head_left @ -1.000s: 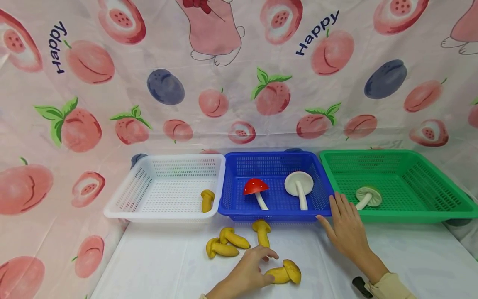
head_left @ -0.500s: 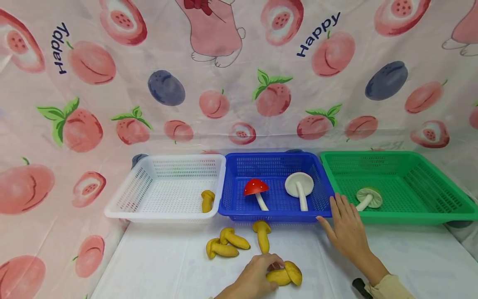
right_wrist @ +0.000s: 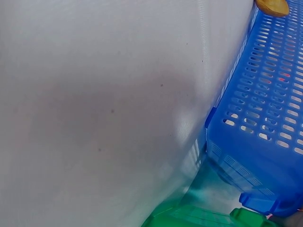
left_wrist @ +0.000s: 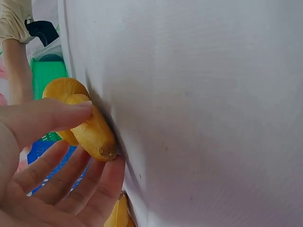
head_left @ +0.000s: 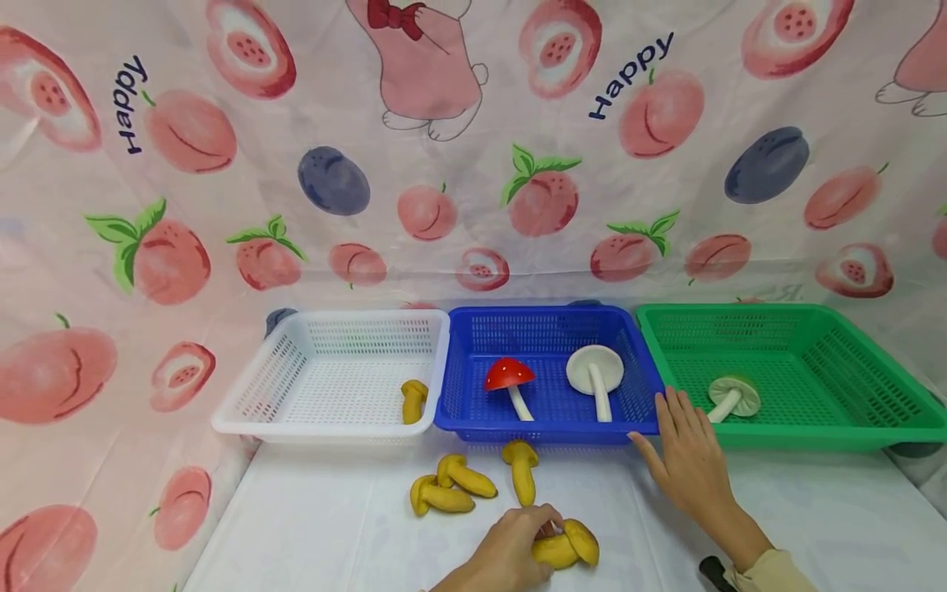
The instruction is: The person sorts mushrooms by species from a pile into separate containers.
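Head view: left hand [head_left: 510,552] curls over a yellow mushroom [head_left: 568,546] lying on the table [head_left: 311,526] near the front edge, w/ fingers on its stem end. Left wrist view shows the grip closer: thumb on top, fingers [left_wrist: 102,182] underneath, pinching the stem of the same mushroom [left_wrist: 87,127] against the white cloth.

Right hand [head_left: 684,460] lies flat, fingers straight & spread, holding nothing, at the front corner where the blue basket [head_left: 547,325] meets the green basket [head_left: 814,329]. Right wrist view shows only cloth & the 2 basket corners; the hand itself isn't seen there.

Head view only: white basket [head_left: 244,403] w/ one yellow mushroom inside, red-capped mushroom [head_left: 507,378] & white mushroom [head_left: 595,374] in the blue one, a pale mushroom [head_left: 732,396] in the green one, 3 more yellow mushrooms [head_left: 473,481] loose on the table, in front of the baskets.

Left palm hides part of the gripped mushroom in head view; both forearms cut off at the bottom edge.
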The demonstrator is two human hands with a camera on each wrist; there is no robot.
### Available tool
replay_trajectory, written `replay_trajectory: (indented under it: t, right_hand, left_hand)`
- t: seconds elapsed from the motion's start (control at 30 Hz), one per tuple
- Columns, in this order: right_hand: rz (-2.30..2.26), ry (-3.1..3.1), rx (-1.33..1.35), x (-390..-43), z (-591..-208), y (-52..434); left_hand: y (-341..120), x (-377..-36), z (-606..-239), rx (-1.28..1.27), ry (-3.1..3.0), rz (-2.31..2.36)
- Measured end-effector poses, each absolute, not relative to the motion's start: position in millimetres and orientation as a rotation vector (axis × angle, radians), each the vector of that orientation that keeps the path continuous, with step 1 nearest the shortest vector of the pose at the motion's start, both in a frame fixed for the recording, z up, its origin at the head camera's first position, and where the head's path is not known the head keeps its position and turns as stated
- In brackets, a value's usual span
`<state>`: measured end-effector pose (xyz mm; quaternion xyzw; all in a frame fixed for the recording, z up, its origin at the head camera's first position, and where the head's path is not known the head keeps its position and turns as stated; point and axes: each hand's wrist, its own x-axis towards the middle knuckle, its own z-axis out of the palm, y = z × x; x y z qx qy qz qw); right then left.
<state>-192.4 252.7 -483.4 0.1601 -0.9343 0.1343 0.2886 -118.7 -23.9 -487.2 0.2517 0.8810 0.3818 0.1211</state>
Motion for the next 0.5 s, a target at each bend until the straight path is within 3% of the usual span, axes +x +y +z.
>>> replay_trajectory:
  t: [0.5]
  right_hand:
    - [0.358,-2.489,0.422,-192.5,-484.2,253.3]
  left_hand:
    - [-34.0,-123.1,-472.4,0.6,2.451,1.223]
